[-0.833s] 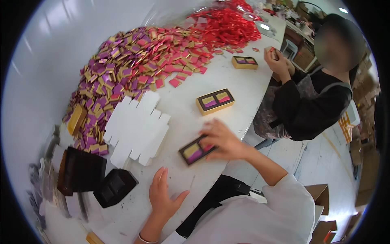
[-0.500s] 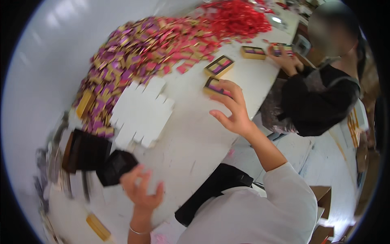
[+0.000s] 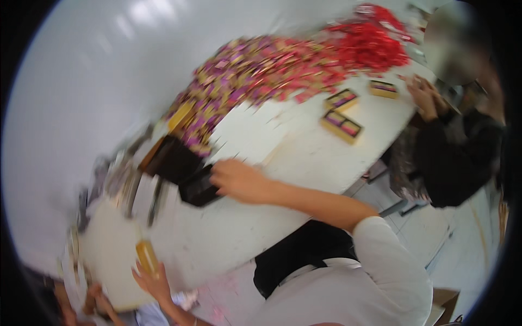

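Observation:
My right hand reaches across the table, fingers bent together at the right edge of a black tray. Blur hides part of its grip. Beside that tray stands a larger dark stack of trays. At the lower left my left hand has its fingers spread around the near end of a gold box; they do not look closed on it. White notched card sheets lie flat beyond my right hand. Two gold boxes, one the nearer filled box, hold pink and purple pieces.
A long heap of gold, purple and pink packets lines the table's far side, with a red pile at its end. Another filled box stands near a co-worker's hands. Another person's hands show at lower left.
My right hand has left the filled box and swung left to the black tray. My left hand has gone from the trays down to the gold box. The whole view has shifted.

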{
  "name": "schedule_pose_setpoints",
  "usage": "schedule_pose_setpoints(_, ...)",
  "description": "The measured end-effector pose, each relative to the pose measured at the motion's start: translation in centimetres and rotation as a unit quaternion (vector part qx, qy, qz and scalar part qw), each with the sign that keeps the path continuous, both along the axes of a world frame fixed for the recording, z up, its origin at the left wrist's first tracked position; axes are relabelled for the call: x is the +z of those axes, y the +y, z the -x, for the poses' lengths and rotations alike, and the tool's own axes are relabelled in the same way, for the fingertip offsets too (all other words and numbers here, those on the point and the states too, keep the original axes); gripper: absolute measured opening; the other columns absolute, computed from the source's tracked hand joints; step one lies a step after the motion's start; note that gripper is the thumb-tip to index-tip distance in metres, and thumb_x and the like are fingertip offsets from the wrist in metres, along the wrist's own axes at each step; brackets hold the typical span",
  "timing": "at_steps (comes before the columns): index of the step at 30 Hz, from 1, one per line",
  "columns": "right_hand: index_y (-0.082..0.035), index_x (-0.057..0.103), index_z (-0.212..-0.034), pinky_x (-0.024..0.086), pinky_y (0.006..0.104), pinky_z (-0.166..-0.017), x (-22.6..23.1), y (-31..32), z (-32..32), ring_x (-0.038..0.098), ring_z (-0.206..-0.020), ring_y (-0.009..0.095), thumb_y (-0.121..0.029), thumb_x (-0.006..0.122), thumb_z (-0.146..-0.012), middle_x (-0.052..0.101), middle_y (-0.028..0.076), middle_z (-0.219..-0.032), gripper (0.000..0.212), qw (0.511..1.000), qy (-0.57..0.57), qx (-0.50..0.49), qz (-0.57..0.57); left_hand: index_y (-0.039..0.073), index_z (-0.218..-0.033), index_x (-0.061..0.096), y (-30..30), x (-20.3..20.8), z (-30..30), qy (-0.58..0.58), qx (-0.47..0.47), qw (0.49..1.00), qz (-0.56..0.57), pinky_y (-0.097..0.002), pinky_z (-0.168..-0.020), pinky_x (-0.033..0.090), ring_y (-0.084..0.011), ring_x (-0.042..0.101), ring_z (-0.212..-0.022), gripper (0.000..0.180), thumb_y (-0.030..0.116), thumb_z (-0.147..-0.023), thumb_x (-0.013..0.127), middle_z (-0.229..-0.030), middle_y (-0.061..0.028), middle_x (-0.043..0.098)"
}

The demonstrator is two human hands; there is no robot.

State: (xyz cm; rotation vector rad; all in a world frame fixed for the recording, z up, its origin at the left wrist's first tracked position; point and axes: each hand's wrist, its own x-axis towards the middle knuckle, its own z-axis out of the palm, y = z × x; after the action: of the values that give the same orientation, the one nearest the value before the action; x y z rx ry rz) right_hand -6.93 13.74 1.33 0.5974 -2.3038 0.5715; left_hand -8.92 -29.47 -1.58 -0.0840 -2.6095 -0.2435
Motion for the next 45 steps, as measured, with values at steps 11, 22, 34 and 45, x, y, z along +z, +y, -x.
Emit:
schedule_pose_setpoints(11, -0.01, 0.064, -0.067, 0.042, 0.0335, -0.075, -0.5, -2.2, 2.6, 0.051, -0.094, 0.023, -0.018, 0.06, -0.069, 0.058, 0.004, -0.083, 0.009, 0.969, 0.083, -0.116, -0.203, -0.004, -0.111, 0.058, 4.9, -0.7, -4.2, 0.016, -0.21, 0.947, -0.244, -0.0465, -0.077, 0.043, -0.0373, 0.055, -0.085, 0.04, 0.017, -0.078, 0.066, -0.095, -0.0273, 0.057)
schedule_pose_setpoints(22, -0.001, 0.056, -0.093, 0.046, 0.0394, -0.074, 6.9, 1.9, -4.9, 0.056, -0.084, 0.028, -0.014, 0.064, -0.086, 0.056, 0.013, -0.085, 0.018, 0.947, 0.114, -0.01, 0.3, 0.001, -0.137, 0.041, 21.5, -0.4, -8.7, -0.293, -0.493, 0.768, -0.285, -0.0391, -0.107, 0.033, -0.0291, 0.046, -0.126, 0.072, 0.005, -0.073, 0.073, -0.135, -0.0156, 0.049)
schedule_pose_setpoints(34, -0.008, 0.055, -0.102, 0.041, 0.0213, -0.066, 4.5, 9.6, -15.1, 0.05, -0.08, 0.006, -0.041, 0.061, -0.09, 0.053, 0.0, -0.079, 0.035, 0.704, -0.588, -0.056, 0.395, 0.006, -0.142, 0.036, 24.4, 0.5, -9.5, -0.239, -0.462, 0.818, -0.246, -0.0406, -0.094, 0.037, -0.0325, 0.053, -0.107, 0.086, 0.021, -0.071, 0.081, -0.124, -0.0156, 0.055)
schedule_pose_setpoints(45, -0.015, 0.041, -0.14, 0.043, 0.0427, -0.094, 4.0, 6.6, -14.9, 0.05, -0.113, 0.038, -0.062, 0.062, -0.079, 0.037, 0.024, -0.139, 0.08, 0.95, -0.311, -0.024, -0.018, 0.007, -0.133, 0.048, 24.9, 0.3, -8.5, -0.225, -0.49, 0.808, -0.238, -0.0389, -0.096, 0.039, -0.0321, 0.053, -0.112, 0.072, 0.014, -0.067, 0.078, -0.128, -0.0133, 0.055)
